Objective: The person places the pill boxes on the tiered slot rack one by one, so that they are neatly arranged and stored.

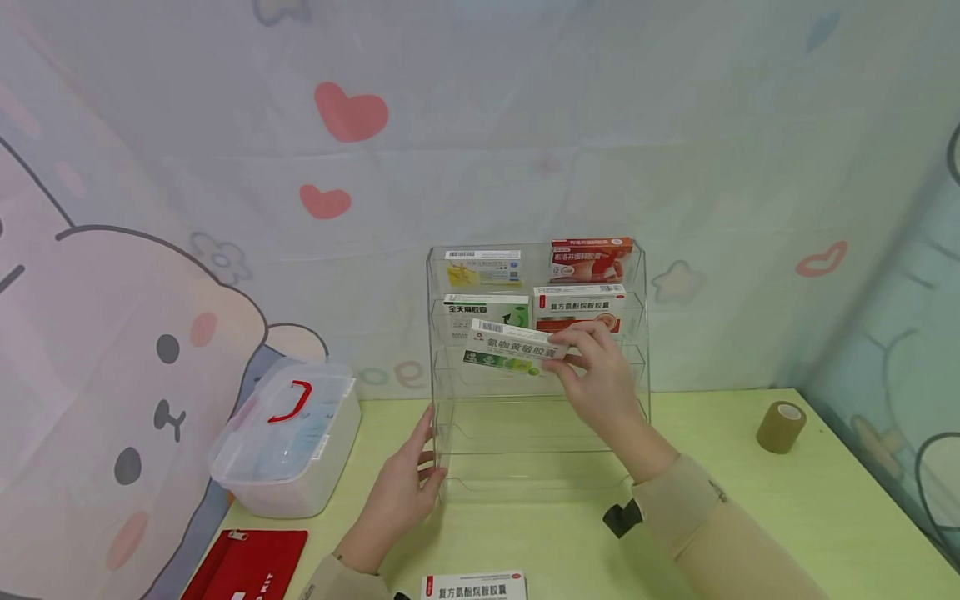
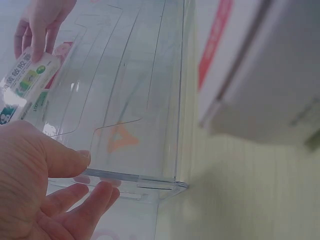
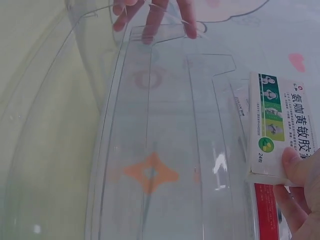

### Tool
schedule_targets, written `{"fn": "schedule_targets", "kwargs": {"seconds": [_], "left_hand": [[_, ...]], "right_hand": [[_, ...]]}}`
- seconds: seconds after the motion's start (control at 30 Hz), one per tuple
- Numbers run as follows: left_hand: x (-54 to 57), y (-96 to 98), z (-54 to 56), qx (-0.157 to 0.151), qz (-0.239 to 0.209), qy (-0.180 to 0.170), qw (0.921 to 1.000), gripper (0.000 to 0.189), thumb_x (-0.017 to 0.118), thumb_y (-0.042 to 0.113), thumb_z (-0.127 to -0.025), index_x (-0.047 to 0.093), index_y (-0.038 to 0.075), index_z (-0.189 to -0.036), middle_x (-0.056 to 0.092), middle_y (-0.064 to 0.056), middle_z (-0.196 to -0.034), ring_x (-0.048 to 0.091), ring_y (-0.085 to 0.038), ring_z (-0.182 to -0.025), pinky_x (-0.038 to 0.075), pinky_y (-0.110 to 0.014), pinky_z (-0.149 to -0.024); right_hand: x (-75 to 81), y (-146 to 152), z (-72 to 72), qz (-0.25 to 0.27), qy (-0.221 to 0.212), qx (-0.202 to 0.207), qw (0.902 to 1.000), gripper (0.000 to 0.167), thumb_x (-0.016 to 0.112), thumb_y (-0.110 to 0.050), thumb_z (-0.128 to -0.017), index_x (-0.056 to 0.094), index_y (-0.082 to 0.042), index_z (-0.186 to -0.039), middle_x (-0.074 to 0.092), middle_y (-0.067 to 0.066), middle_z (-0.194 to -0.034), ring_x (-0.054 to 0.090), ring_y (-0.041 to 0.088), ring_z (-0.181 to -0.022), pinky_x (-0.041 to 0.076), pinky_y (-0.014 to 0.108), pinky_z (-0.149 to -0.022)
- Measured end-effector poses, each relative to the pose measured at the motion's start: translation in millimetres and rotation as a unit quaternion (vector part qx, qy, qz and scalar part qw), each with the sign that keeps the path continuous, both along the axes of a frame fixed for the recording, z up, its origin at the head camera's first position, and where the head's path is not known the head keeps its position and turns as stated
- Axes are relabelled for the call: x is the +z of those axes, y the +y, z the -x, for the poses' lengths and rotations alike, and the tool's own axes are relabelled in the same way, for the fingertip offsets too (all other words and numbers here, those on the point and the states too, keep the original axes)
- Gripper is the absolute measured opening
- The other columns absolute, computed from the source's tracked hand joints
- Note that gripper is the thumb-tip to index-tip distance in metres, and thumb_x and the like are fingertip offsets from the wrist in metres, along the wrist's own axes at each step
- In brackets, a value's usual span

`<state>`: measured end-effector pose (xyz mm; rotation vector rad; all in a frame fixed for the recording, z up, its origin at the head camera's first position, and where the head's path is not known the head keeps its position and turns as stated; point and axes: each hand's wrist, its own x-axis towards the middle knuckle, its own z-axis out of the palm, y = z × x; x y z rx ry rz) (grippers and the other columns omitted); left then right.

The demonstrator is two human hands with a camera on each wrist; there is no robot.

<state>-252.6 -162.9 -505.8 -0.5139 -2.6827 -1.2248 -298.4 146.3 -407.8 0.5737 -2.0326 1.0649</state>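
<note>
My right hand (image 1: 603,383) pinches a white and green medicine box (image 1: 516,348) by its right end, between thumb and fingers. The box is tilted in front of the third tier of a clear acrylic display rack (image 1: 540,467). With thumb and fingers on either side of the rack's left side panel, my left hand (image 1: 401,492) holds it. On the second tier stand a green-and-white box (image 1: 486,310) and a white and red box (image 1: 579,308). The top tier bears a yellow-and-white box (image 1: 483,268) and a red box (image 1: 591,260).
Left of the rack stands a white lidded case (image 1: 288,492) with a red handle. A red zip pouch (image 1: 262,558) lies at the front left. Another white medicine box (image 1: 474,587) is at the near edge. A brown tape roll (image 1: 782,427) stands on the right.
</note>
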Motion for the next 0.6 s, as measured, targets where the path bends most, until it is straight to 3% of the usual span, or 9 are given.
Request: {"fn": "schedule_targets", "kwargs": {"seconds": [0.37,0.6], "left_hand": [[0.2,0.1,-0.9,0.003,0.002,-0.002,1.0000,0.099,0.073,-0.005,-0.100,0.017,0.016,-0.178,0.055,-0.025,-0.164,0.075,-0.041,-0.127,0.069,-0.038,-0.101],[1.1,-0.4,-1.8,-0.001,0.004,0.001,1.0000,0.100,0.074,-0.004,-0.100,0.016,0.016,-0.179,0.055,-0.025,-0.164,0.076,-0.040,-0.126,0.069,-0.037,-0.101]], "right_hand": [[-2.7,-11,14.7,-0.077,-0.026,-0.043,0.9957,0.029,0.090,-0.006,-0.090,0.078,-0.006,-0.116,0.064,0.011,-0.119,0.075,0.029,-0.107,0.072,0.038,-0.089],[-8.9,-17,17.8,-0.106,-0.020,-0.039,0.9934,0.029,0.092,-0.009,-0.089,0.078,-0.008,-0.114,0.065,0.010,-0.115,0.076,0.028,-0.102,0.072,0.038,-0.087]]}}
